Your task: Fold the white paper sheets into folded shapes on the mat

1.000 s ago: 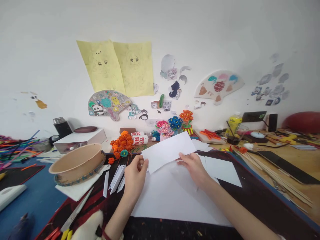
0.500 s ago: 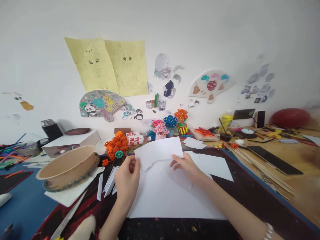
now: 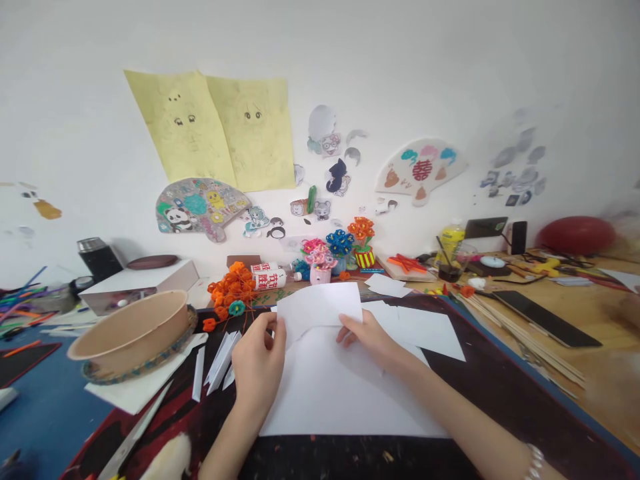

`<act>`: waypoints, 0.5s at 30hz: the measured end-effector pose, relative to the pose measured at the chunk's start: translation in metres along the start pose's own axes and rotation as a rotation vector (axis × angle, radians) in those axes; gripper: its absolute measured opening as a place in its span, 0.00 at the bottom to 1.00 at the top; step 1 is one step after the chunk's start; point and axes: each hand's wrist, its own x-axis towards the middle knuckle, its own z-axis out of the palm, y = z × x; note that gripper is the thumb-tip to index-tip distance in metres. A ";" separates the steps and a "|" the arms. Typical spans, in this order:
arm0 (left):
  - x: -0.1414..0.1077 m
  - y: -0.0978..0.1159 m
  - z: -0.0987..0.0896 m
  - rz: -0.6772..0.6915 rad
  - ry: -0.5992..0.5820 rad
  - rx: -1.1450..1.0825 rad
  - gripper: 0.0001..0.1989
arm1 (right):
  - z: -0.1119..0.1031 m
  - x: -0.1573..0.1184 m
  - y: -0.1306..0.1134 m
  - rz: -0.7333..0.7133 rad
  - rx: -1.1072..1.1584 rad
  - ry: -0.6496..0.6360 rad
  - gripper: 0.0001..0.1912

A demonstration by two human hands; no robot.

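Note:
A small piece of white paper (image 3: 320, 307) is held up between my two hands, its lower edge uneven. My left hand (image 3: 260, 357) pinches its left side between thumb and curled fingers. At its right side, my right hand (image 3: 367, 337) grips the lower corner, thumb on the near face and fingers behind. Beneath both hands a large white sheet (image 3: 345, 400) lies flat on the dark mat. More white paper pieces (image 3: 430, 330) lie to the right of the sheet, and folded white strips (image 3: 220, 363) rest left of my left hand.
A beige oval basin (image 3: 130, 327) stands at left, with scissors (image 3: 133, 437) in front of it. Orange craft flowers (image 3: 233, 290), a white bottle (image 3: 270, 277) and small flower pots (image 3: 320, 270) line the back. Wooden sticks (image 3: 520, 337) and a black phone-like slab (image 3: 545, 319) lie at right.
The held paper has dropped slightly and its raised part looks shorter. My left hand has shifted a little to the right, closer to my right hand.

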 end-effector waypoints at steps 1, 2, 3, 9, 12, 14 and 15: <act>0.001 -0.001 0.000 -0.012 0.000 -0.005 0.12 | 0.000 0.000 0.000 0.000 0.005 -0.001 0.12; 0.001 -0.002 0.000 -0.024 0.002 -0.005 0.12 | 0.001 -0.001 -0.001 -0.001 0.009 -0.003 0.12; 0.002 -0.003 0.000 -0.035 0.005 -0.002 0.12 | 0.001 -0.001 -0.001 -0.001 0.013 -0.003 0.12; 0.004 -0.004 -0.001 -0.085 -0.018 0.006 0.12 | 0.003 -0.004 -0.006 -0.005 0.025 -0.018 0.12; 0.004 -0.003 -0.001 -0.092 -0.038 -0.010 0.12 | 0.004 -0.007 -0.009 -0.009 0.026 -0.040 0.12; 0.003 -0.003 -0.001 -0.090 -0.042 -0.008 0.12 | 0.005 -0.007 -0.010 -0.013 0.023 -0.053 0.12; 0.003 -0.003 0.000 -0.086 -0.042 -0.007 0.13 | 0.004 -0.007 -0.010 -0.014 0.020 -0.055 0.11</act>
